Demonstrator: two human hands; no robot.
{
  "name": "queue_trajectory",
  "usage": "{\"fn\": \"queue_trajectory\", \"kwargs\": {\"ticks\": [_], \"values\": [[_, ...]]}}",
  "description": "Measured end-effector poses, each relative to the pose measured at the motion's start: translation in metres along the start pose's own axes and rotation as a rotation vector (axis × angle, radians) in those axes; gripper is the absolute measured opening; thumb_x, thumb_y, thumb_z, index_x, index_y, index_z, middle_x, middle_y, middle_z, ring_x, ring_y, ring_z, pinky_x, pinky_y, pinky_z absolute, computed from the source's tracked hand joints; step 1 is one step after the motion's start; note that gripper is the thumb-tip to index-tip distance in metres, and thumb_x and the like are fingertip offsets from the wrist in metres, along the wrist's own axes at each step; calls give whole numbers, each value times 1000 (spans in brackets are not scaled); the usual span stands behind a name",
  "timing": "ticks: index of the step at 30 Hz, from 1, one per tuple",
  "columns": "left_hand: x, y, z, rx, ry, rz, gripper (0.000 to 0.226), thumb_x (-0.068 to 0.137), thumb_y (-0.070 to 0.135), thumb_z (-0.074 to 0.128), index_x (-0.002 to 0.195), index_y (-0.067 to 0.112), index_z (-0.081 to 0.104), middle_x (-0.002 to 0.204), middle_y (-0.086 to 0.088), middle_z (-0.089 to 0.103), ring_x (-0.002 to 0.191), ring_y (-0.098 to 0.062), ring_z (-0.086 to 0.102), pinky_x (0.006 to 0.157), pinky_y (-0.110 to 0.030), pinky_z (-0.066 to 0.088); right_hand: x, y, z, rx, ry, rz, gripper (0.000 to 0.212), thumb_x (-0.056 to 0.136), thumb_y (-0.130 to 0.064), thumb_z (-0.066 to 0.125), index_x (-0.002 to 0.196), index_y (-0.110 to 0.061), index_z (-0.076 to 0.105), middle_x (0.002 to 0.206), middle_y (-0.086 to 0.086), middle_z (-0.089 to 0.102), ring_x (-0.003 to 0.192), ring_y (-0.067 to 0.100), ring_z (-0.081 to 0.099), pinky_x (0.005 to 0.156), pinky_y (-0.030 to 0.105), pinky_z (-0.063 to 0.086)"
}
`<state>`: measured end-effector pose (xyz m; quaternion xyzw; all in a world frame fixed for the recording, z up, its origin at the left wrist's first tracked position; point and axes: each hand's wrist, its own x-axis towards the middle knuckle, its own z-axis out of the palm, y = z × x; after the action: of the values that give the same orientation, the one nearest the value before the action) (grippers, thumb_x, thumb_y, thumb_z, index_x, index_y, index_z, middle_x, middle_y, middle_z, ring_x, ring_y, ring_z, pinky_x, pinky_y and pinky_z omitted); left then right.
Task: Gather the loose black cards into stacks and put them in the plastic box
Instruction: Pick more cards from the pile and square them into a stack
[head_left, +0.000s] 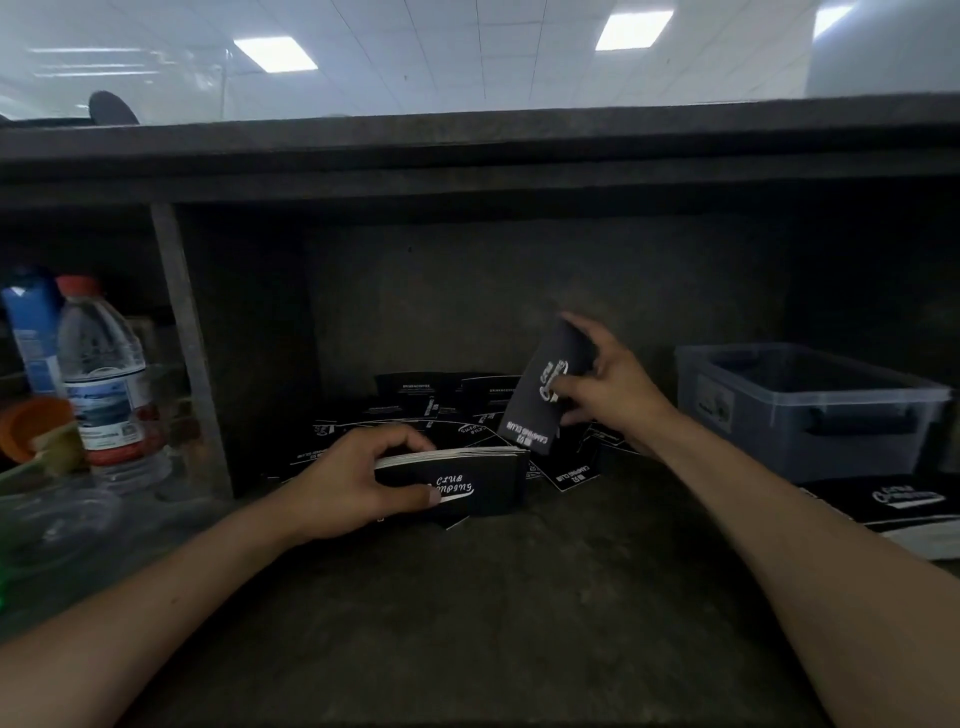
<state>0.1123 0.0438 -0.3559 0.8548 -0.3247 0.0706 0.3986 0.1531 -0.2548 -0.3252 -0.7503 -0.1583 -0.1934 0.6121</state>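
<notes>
Black cards (410, 395) looked thin, slippy; my left grip (358, 478) pinched the stack (467, 480) edgewise, right grip (613, 389) held one card (545, 395).

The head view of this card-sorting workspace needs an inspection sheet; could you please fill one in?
Surface: dark worktop, partly covered by cards.
Job's things: loose black cards scattered at the back; stack held on edge; plastic box at right, lid off, contents unclear.
Clutter: water bottle, blue carton and orange cup at left; printed sheets beside the box.
Grippers: left hand grips the stack; right hand holds a tilted card above the pile.
Cables: nothing seen.
Surroundings: dark shelf overhead; ceiling lights beyond.
</notes>
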Motion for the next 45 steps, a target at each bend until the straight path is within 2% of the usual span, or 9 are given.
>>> {"fn": "queue_trajectory", "kwargs": {"ticks": [4,9,15,19,22,27,33,37,45], "values": [[0,1,1,16,49,-21,33,74,19,87,98,22,65,121,12,64,105,-3,65,91,-27,56,-6,-2,12,122,46,202,23,95,-13,60,111,-29,63,108,3,69,83,14,71,59,30,57],[0,4,2,-10,75,-24,38,73,11,87,96,13,56,109,0,68,99,-12,68,83,-30,58,-9,0,14,252,-56,405,13,89,-13,66,100,-20,65,105,7,71,95,22,70,81,34,57],[1,-2,1,-117,65,-58,57,72,10,87,99,12,38,112,1,71,105,-13,70,86,-33,60,-15,-6,11,-271,-307,409,32,76,1,54,82,-21,76,88,-7,75,91,12,65,79,30,46],[2,-7,-3,-127,26,-115,70,61,38,92,111,35,44,116,-6,71,108,-17,69,94,-42,56,-16,-7,12,-273,-313,336,41,80,4,48,87,-22,79,95,-6,77,92,11,68,76,27,48],[1,-8,-2,-65,13,-68,72,61,49,88,121,46,48,110,-2,71,107,-15,69,97,-43,53,-12,7,12,-473,-118,160,17,87,-16,70,103,-20,72,104,4,74,80,8,65,78,25,51],[1,-5,-1,-24,24,36,47,73,25,88,110,39,62,110,6,68,106,-11,67,93,-29,54,-13,19,8,-935,-250,131,55,67,-45,83,116,-25,69,104,-6,71,93,11,66,87,28,53],[1,-4,1,-13,20,47,37,76,19,86,104,27,64,104,3,72,94,-13,71,83,-30,58,-9,7,1,-873,129,-8,62,79,-27,77,137,-31,54,103,-3,72,100,20,66,86,30,53],[3,-7,3,-21,42,47,39,74,18,87,103,25,63,102,3,71,93,-12,69,81,-26,56,-9,-1,1,-202,157,30,91,80,-3,74,147,-45,29,98,-11,66,85,7,68,63,21,54],[2,-12,2,-37,61,3,68,62,43,88,121,38,55,118,14,64,109,-10,66,96,-34,55,-9,-3,11,182,137,281,23,94,-7,58,103,-27,62,99,2,70,79,17,70,62,29,60]]}}
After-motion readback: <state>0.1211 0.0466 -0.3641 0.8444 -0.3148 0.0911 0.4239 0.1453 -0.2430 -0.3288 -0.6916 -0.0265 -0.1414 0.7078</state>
